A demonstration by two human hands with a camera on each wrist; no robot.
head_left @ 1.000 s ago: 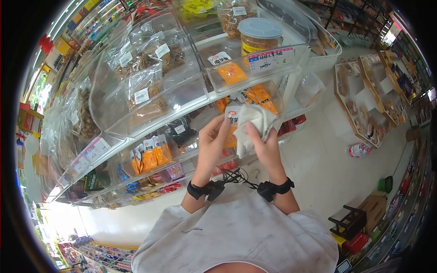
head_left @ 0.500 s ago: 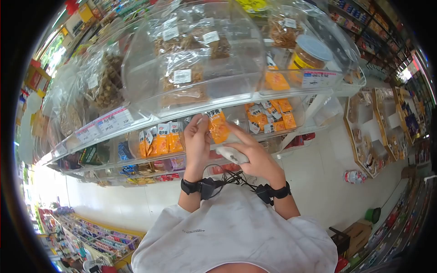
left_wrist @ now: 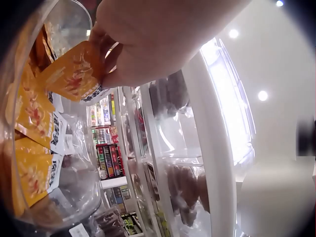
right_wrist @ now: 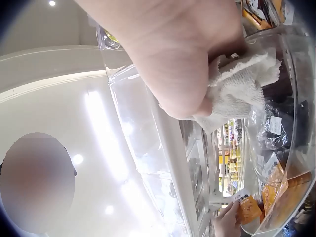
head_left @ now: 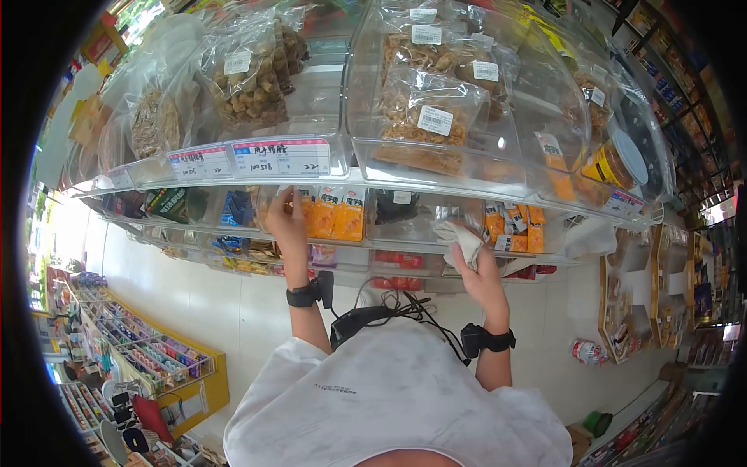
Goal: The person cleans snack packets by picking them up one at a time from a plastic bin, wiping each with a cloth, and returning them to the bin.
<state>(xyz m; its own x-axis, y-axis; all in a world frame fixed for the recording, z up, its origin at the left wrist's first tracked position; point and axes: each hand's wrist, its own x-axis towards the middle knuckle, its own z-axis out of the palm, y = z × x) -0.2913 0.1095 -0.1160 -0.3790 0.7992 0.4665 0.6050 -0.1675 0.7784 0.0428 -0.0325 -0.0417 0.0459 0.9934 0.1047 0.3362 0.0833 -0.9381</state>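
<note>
L hand (head_left: 288,226) pinched 1 flat orange-and-white plastic packet (left_wrist: 74,71) by similar pkts (left_wrist: 34,111) in a clear plastic bin (left_wrist: 74,217); R hand (head_left: 488,284), well apart, gripped 1 crumpled off-white cloth (head_left: 461,240).

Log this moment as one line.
left hand: pinches orange packet at bin | right hand: grips white cloth | packet: tilted, above other orange packets

Your left hand (left_wrist: 153,39) running off the left wrist view's top edge, its fingers covering part of the orange packet (left_wrist: 71,71), your right hand (right_wrist: 177,54) hiding most fingers behind the cloth (right_wrist: 239,91), shirt print (head_left: 346,388) showing too small to read.
</note>
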